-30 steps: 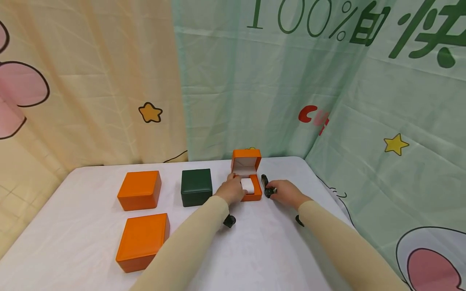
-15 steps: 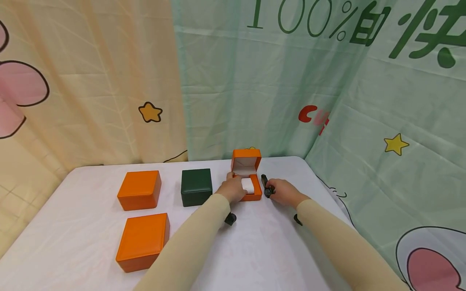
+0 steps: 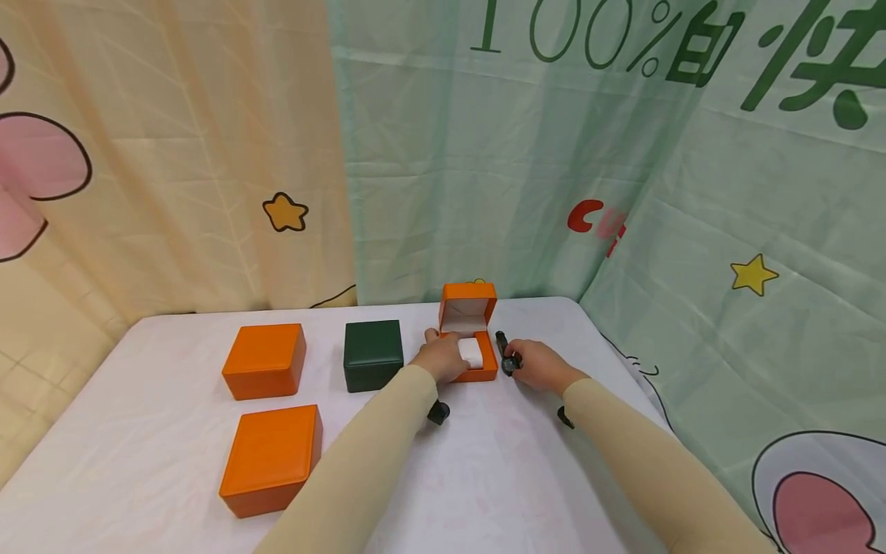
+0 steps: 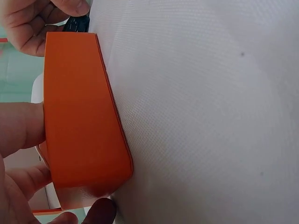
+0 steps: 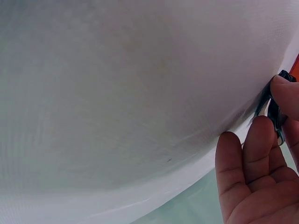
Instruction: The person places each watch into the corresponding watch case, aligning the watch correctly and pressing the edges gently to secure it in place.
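An orange watch box (image 3: 489,355) stands with its lid up near the table's far edge, a white cushion (image 3: 471,353) inside. My left hand (image 3: 441,358) holds the box at its left side; in the left wrist view the thumb lies against the upper edge of the orange wall (image 4: 81,107) and other fingers touch the near end. Just right of the box, my right hand (image 3: 542,365) pinches a dark watch (image 3: 509,365) between thumb and fingers, low at the tabletop. Fingers partly hide the watch in the right wrist view.
A closed green box (image 3: 374,356) stands left of the open one. Farther left are two closed orange boxes, one at the back (image 3: 264,362) and one nearer (image 3: 271,460). The white-covered table (image 3: 526,477) meets printed curtains (image 3: 484,169) behind and at right.
A finger of my left hand has shifted slightly left, away from the box's back corner. My right hand stays almost still with the watch.
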